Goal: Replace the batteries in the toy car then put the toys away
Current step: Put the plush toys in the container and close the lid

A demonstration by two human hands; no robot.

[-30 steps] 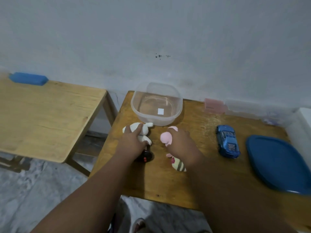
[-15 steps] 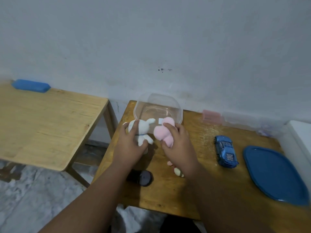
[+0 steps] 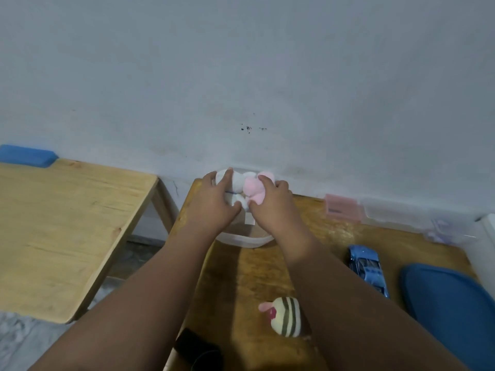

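1. Left hand: fingers curled round a white plush toy, gripping it.
2. Right hand: fingers curled round a pink plush toy, gripping it. The 2 plush toys are pressed side by side, touching.
3. Clear plastic container: on the tabletop by the wall, below both hands; the 2 held toys are over it. Whether they touch its floor cannot be told.
4. Blue toy car: on the tabletop, right of the right forearm, near a blue lid.
5. Striped plush toy: lying on the tabletop between the forearms.
6. Black object: at the near tabletop edge, partly hidden, unidentifiable.
7. Pink box: against the wall.
8. Second wooden table: to the left, carrying a blue item.
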